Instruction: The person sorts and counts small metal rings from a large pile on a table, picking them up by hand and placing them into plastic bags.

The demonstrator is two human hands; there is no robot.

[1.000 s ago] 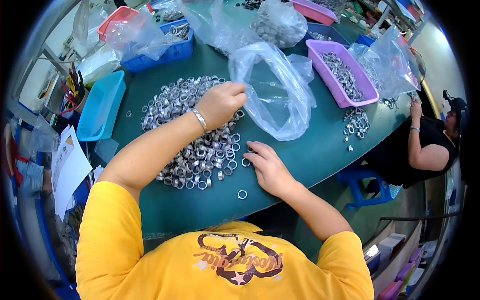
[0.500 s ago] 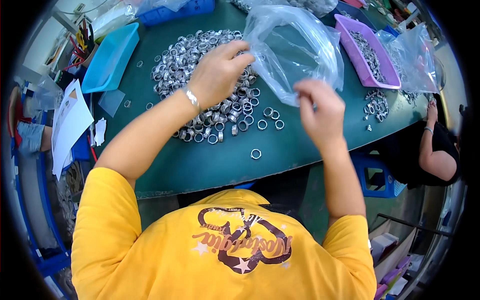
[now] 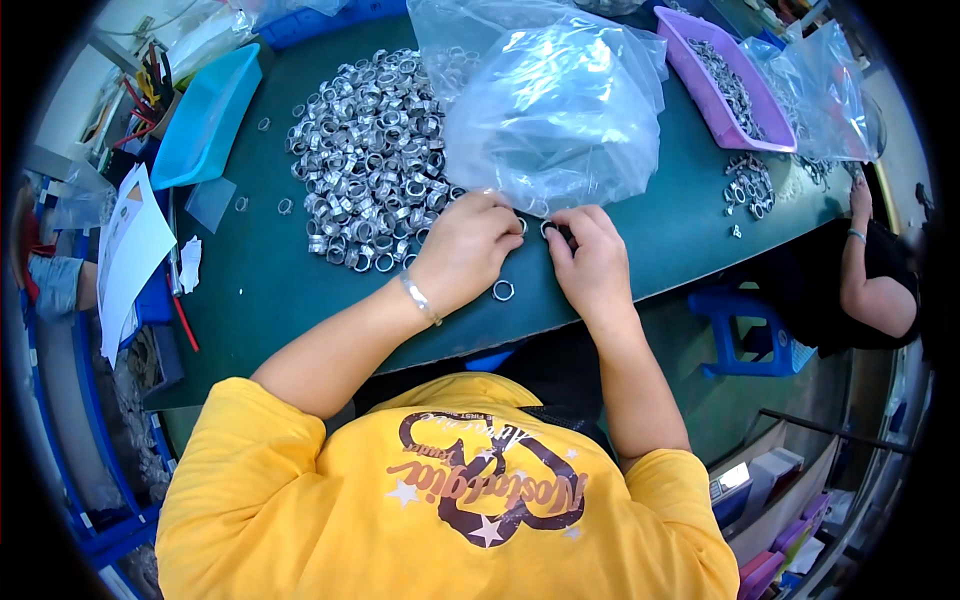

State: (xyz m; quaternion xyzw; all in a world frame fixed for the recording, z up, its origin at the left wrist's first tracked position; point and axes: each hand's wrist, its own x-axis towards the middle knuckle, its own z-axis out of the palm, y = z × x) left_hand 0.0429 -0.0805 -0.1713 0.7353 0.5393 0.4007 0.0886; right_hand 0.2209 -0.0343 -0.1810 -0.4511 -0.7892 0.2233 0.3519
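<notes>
Close to the table's front edge, my left hand (image 3: 468, 250) has its fingers pressed together, with a metal ring (image 3: 522, 226) at the tips. My right hand (image 3: 592, 262) faces it, thumb and fingers pinched at another metal ring (image 3: 546, 229). Just beyond both hands lies a puffed clear plastic bag (image 3: 560, 120), its near edge by my fingers and its left part over some of the rings. A large heap of silvery rings (image 3: 375, 160) spreads left of the bag. One loose ring (image 3: 503, 290) rests nearer me, between my wrists.
A turquoise tray (image 3: 205, 125) stands at the left, beside papers (image 3: 135, 255). At the right are a purple tray (image 3: 715, 85) of small metal parts, a loose cluster of parts (image 3: 750, 185) and another bag (image 3: 825, 95). A co-worker's arm (image 3: 860, 250) is near a blue stool (image 3: 745, 330).
The bag, held open at its rim before, now lies puffed on the table. Both hands have let go of it and come nearer me and closer together, down to the rings.
</notes>
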